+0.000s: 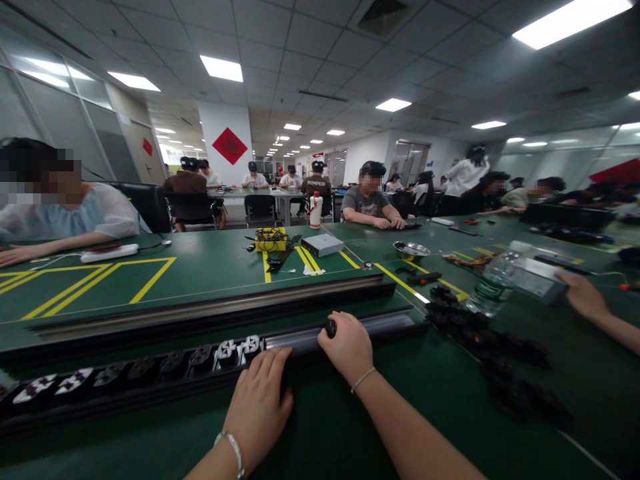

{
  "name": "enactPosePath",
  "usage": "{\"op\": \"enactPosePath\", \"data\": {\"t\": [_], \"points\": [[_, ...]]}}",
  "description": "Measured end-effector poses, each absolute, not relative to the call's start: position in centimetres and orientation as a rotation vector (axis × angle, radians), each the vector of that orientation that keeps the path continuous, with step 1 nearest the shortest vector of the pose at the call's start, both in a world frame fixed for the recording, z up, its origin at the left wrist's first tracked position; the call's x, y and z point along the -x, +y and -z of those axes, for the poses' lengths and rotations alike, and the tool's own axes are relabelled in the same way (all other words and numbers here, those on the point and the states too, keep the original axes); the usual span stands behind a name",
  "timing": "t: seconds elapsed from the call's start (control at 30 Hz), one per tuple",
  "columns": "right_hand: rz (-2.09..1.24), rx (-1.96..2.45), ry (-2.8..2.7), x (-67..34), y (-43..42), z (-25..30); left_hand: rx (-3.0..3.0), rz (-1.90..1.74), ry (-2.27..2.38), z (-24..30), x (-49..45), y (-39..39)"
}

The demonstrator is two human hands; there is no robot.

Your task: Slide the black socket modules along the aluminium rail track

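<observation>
A long black rail [295, 345] with a shiny inner channel lies slantwise across the table in front of me. Dark sockets [173, 362], several of them and some with bright silvery faces, sit in a row along its left part. My left hand [260, 397] lies on the rail's near edge beside the last socket, fingers stretched out and thumb apart. Over the bare channel to the right, my right hand [349, 347] is closed around a small black part [331, 328], mostly hidden by the fingers. Whether that part touches the channel I cannot tell.
Behind lies a second long rail [215, 303]. Loose dark parts [500, 350] are heaped at the right, near a plastic bottle [493, 287]. Another person's hand [583, 293] reaches in there by a grey box. A metal bowl [411, 250] and yellow device [271, 239] stand farther back.
</observation>
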State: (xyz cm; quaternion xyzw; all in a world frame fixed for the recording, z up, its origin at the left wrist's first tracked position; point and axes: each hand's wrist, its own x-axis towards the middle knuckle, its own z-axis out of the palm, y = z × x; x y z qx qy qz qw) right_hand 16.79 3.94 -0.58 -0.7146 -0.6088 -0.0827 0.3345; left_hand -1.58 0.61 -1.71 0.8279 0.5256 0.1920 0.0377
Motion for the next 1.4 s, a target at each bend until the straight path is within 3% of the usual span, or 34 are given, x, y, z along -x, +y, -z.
{"op": "enactPosePath", "data": {"t": [1.4], "points": [[0.191,1.948,-1.449,-17.49,3.47,0.77,-2.529,-0.546,1.618,1.49,1.52,0.63]]}}
